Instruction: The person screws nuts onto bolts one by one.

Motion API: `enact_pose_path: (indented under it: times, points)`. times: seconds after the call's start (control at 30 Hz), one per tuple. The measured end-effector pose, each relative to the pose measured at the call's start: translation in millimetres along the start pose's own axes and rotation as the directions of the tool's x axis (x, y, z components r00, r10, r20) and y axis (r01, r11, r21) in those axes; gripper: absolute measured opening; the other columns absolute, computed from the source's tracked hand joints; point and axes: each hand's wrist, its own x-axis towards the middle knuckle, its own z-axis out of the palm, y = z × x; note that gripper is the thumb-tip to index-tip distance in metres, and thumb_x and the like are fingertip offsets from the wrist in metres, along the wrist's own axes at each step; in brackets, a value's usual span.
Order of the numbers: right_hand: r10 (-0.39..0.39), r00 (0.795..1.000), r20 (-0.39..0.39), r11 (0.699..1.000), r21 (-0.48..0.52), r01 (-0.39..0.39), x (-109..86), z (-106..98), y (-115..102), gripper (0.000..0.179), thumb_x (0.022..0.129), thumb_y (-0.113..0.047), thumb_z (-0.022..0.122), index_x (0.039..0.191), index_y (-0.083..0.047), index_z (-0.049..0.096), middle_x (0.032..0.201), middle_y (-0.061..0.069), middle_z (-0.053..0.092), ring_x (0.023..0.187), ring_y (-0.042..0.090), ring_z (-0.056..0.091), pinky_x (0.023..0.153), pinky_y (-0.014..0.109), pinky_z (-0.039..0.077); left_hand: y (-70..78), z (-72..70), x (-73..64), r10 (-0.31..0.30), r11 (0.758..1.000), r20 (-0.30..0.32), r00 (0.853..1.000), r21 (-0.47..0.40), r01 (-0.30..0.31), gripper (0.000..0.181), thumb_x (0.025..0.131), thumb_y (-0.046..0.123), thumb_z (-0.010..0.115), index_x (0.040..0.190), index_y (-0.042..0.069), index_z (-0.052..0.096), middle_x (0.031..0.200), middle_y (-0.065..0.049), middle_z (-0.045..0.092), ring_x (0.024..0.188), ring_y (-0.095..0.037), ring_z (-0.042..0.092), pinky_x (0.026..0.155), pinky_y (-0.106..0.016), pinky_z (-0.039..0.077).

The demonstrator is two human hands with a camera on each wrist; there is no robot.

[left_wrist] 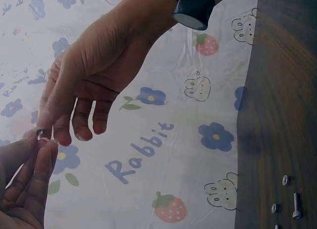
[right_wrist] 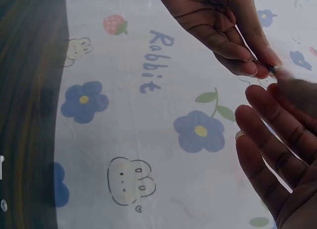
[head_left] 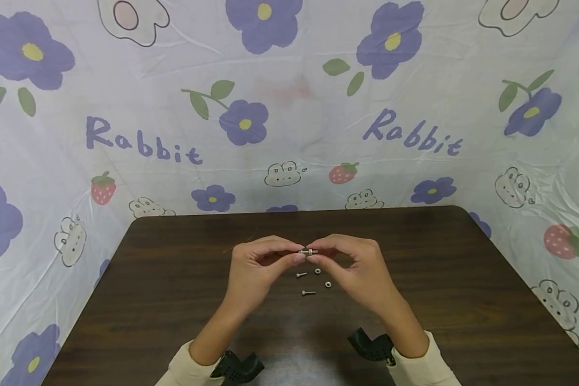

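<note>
A small metal bolt [head_left: 314,252] lies level between the fingertips of both hands, a nut [head_left: 310,252] round its shank. My left hand [head_left: 255,271] pinches the bolt's left end between thumb and forefinger. From the other side, the thumb and forefinger of my right hand [head_left: 362,265] pinch at the nut, and the bolt's tip points toward this hand. In the right wrist view the left hand [right_wrist: 223,33] comes from above, its fingertips covering most of the bolt. The other fingers of the right hand [right_wrist: 282,154] are spread loosely there.
On the dark wooden table [head_left: 173,300], below the hands, lie two loose bolts, an upper one [head_left: 301,275] and a lower one [head_left: 309,292]. Beside them are two nuts, one farther [head_left: 317,271] and one nearer [head_left: 328,284]. A patterned cloth [head_left: 289,134] hangs behind the table.
</note>
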Motion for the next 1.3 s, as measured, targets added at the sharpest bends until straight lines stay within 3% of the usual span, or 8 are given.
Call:
enact_pose_path:
  times: [0.2,0.53,0.63,0.77,0.9,1.13,1.3]
  points:
    - [0.041,0.999,0.021,0.999,-0.002,-0.041,-1.6,0.3,-0.7,0.007,0.092,-0.006,0.075,0.094,-0.013,0.077,0.087,-0.005,0.075,0.074,0.009,0.069,0.066,0.028,0.058,0.7,0.9,-0.4,-0.001,1.0,0.011,1.0,-0.011,0.001,0.012,0.086,-0.002,0.078,0.098,0.001,0.079,0.091,-0.01,0.076,0.081,-0.024,0.073,0.072,-0.038,0.063]
    - [0.09,0.995,0.036,0.996,-0.023,-0.089,1.4,1.2,0.1,0.022,0.098,-0.005,0.067,0.082,-0.019,0.076,0.079,-0.011,0.072,0.071,0.01,0.069,0.066,0.027,0.058,2.0,0.2,2.1,-0.009,1.0,0.011,1.0,-0.004,0.009,0.012,0.086,-0.001,0.079,0.097,0.002,0.079,0.091,-0.009,0.076,0.08,-0.025,0.073,0.071,-0.038,0.063]
    - [0.112,0.993,0.032,0.993,-0.03,-0.111,0.0,1.7,0.9,0.02,0.099,-0.006,0.065,0.086,-0.017,0.076,0.078,-0.011,0.072,0.071,0.009,0.069,0.067,0.026,0.058,2.0,0.7,0.9,-0.012,1.0,0.01,1.0,-0.001,0.012,0.012,0.086,-0.001,0.079,0.097,0.002,0.079,0.09,-0.009,0.076,0.079,-0.024,0.073,0.07,-0.037,0.063]
    - [0.127,0.992,0.023,0.992,-0.007,-0.127,-1.5,1.4,-0.4,0.013,0.097,-0.004,0.068,0.1,-0.014,0.076,0.084,-0.009,0.074,0.072,0.011,0.07,0.065,0.026,0.058,2.1,0.9,-0.1,-0.015,1.0,0.007,1.0,0.001,0.015,0.012,0.086,-0.001,0.079,0.097,0.002,0.079,0.091,-0.009,0.076,0.08,-0.024,0.073,0.071,-0.038,0.063]
    - [0.112,0.994,0.013,0.994,0.011,-0.112,0.0,-0.5,-2.4,0.019,0.093,-0.004,0.073,0.11,-0.013,0.074,0.091,-0.007,0.075,0.075,0.014,0.072,0.066,0.028,0.059,2.5,-0.1,0.9,-0.013,0.999,-0.012,1.0,0.029,0.014,0.012,0.086,0.001,0.08,0.097,0.002,0.079,0.092,-0.008,0.076,0.081,-0.023,0.073,0.072,-0.038,0.063]
    - [0.07,0.998,0.001,0.997,0.019,-0.07,0.1,-4.5,-3.1,0.03,0.083,0.001,0.083,0.111,-0.008,0.074,0.094,-0.002,0.076,0.078,0.011,0.072,0.069,0.026,0.06,2.9,-0.2,1.0,-0.019,0.999,-0.01,1.0,0.026,0.019,0.012,0.086,0.001,0.079,0.098,-0.001,0.078,0.093,-0.009,0.076,0.082,-0.023,0.073,0.072,-0.037,0.063]
    - [0.051,0.999,0.008,0.998,0.047,-0.051,-1.0,-5.1,-2.3,0.028,0.082,0.004,0.082,0.106,-0.007,0.076,0.095,0.0,0.076,0.076,0.011,0.071,0.068,0.027,0.06,1.0,0.5,-0.2,-0.018,1.0,-0.006,1.0,0.017,0.018,0.011,0.086,0.0,0.079,0.098,0.001,0.079,0.092,-0.01,0.076,0.081,-0.023,0.073,0.072,-0.037,0.063]
